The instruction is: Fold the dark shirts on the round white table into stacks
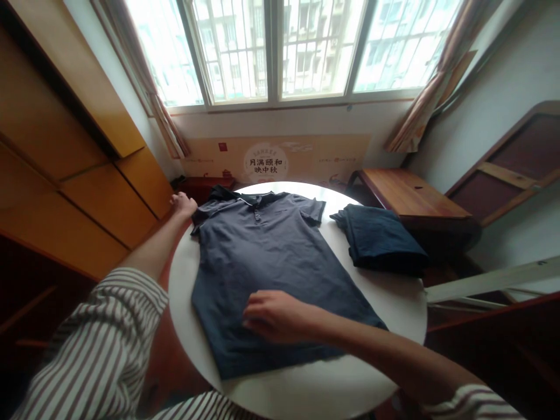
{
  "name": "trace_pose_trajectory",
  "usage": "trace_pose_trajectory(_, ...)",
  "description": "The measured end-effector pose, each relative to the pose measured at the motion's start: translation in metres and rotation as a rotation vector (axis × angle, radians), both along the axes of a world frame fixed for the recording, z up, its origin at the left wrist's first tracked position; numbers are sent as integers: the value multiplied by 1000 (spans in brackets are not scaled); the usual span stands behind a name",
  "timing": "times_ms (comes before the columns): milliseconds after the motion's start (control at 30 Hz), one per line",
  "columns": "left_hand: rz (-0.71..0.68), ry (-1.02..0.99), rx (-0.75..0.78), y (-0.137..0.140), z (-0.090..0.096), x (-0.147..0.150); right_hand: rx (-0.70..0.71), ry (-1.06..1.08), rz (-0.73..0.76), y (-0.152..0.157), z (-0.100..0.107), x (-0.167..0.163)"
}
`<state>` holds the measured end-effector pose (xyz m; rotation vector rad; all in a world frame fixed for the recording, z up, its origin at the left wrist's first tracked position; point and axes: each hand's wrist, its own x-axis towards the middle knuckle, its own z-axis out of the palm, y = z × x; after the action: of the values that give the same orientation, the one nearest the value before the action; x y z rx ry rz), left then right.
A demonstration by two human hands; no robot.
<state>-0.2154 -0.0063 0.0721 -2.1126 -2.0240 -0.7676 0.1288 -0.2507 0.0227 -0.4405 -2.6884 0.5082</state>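
Note:
A dark grey-blue polo shirt lies spread on a round white table, its buttoned collar toward the window and its hem toward me. My left hand is beside the sleeve at the table's left edge, palm down, fingers loosely bent and slightly apart; I see nothing in it. Over the lower middle of the shirt is my right hand, with loosely curved fingers pointing left and no cloth visibly gathered in them. Whether its underside presses on the fabric is hidden.
Folded dark blue garments sit on the table's right side. Beyond stands a wooden side table. Orange-brown cabinets line the left, and a printed banner hangs under the barred window.

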Motion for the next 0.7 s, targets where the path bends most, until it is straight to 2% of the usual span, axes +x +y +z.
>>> trace_pose_trajectory(67, 22, 5, 19, 6, -7, 21, -84, 53, -278, 53, 3, 22)
trace_pose_trajectory(133, -63, 21, -8, 16, -12, 48, -165, 8, -706, 115, 9, 50)
trace_pose_trajectory(233, -157, 20, -71, 37, -23, 83, -164, -52, -966, 198, 19, 92)
trace_pose_trajectory(300, -120, 0, -98, 54, -32, 97, -153, -88, -1075, 237, 23, 115)
trace_pose_trajectory(400, -53, -33, -162, 78, -49, 106, -159, -145, -1168, 273, 24, 138)
trace_pose_trajectory(567, 46, -86, -280, 112, -75, 110, -229, -213, -1242, 306, 6, 146)
trace_pose_trajectory(700, 48, -105, -325, 128, -83, 113, -272, -212, -1321, 323, -12, 145)
